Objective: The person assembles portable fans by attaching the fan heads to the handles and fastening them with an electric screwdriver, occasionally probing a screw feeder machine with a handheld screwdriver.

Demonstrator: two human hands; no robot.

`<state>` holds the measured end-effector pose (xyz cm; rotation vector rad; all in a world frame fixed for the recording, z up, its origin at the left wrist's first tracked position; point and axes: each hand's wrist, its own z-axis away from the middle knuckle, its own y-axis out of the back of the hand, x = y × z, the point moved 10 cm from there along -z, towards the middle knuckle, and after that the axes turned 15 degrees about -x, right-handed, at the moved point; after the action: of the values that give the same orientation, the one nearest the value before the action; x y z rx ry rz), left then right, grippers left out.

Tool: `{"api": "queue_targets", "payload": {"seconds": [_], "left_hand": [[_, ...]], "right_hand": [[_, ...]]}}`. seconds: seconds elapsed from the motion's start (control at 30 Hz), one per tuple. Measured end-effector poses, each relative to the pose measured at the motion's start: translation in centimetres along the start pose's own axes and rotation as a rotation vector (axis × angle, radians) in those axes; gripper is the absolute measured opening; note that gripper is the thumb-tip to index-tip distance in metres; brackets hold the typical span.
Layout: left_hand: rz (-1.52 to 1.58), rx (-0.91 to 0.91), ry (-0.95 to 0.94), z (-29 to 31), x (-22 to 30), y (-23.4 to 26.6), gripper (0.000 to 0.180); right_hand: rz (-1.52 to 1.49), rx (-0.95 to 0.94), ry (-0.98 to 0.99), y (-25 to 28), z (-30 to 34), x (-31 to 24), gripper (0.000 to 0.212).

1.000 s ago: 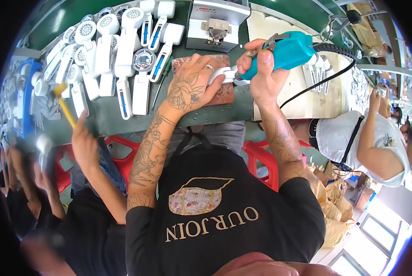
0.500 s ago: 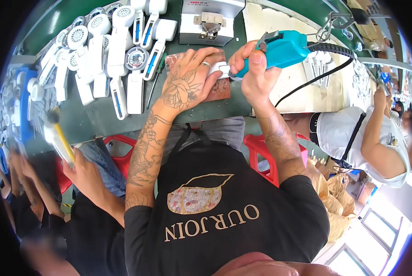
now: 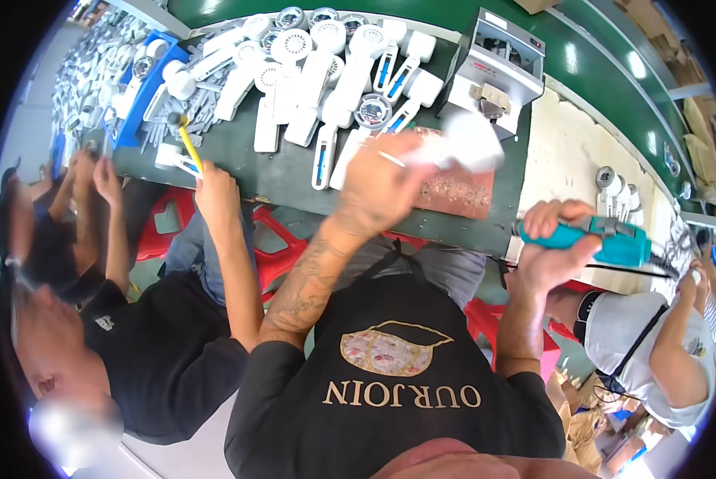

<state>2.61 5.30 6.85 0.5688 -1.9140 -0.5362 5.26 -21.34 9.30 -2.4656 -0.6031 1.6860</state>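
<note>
Fingers of my left hand (image 3: 378, 180) are closed around a white handheld fan (image 3: 471, 145), smeared by motion. It is over a worn reddish pad (image 3: 463, 195) on the bench, its round head toward the right. My right hand (image 3: 553, 247) grips a teal electric screwdriver (image 3: 620, 244) near the bench's front edge, well apart from the fan, its cord running off to the right. To the left of my left hand lie several white handheld fans (image 3: 294, 88), some with blue strips on their handles.
A grey box-shaped machine (image 3: 497, 68) stands behind the pad. More fans (image 3: 609, 188) rest on cream sheeting (image 3: 561, 152) at right. On the left, a co-worker's hand (image 3: 216, 195) holds a yellow-handled hammer (image 3: 190, 144), near a blue bin (image 3: 138, 104). Another person (image 3: 637, 319) is at right.
The screwdriver has come off the white piece and moved right and toward me in my right hand. My left hand has raised the fan, its round head now showing. The view has shifted.
</note>
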Motion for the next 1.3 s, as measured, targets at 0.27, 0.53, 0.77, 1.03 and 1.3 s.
{"api": "queue_targets", "payload": {"seconds": [0.27, 0.53, 0.77, 1.03, 1.3], "left_hand": [[-0.600, 0.534, 0.280, 0.4, -13.9, 17.7, 0.036], [0.121, 0.234, 0.061, -10.6, 0.4, 1.3, 0.030], [0.134, -0.698, -0.383, -15.5, 16.4, -36.1, 0.057], [-0.118, -0.745, -0.204, -16.7, 14.5, -40.2, 0.060], [0.143, -0.319, -0.113, -10.3, 6.9, -18.2, 0.037]], "right_hand": [[-0.003, -0.030, -0.025, 2.2, 3.2, 0.0, 0.070], [0.075, -0.058, -0.101, 4.2, 4.9, -0.7, 0.059], [0.195, 0.069, -0.077, 7.6, 6.4, -4.0, 0.066], [0.137, 0.229, -0.034, 11.3, 8.9, -3.9, 0.052], [0.241, 0.078, -0.102, 8.2, 6.3, -1.5, 0.064]]}}
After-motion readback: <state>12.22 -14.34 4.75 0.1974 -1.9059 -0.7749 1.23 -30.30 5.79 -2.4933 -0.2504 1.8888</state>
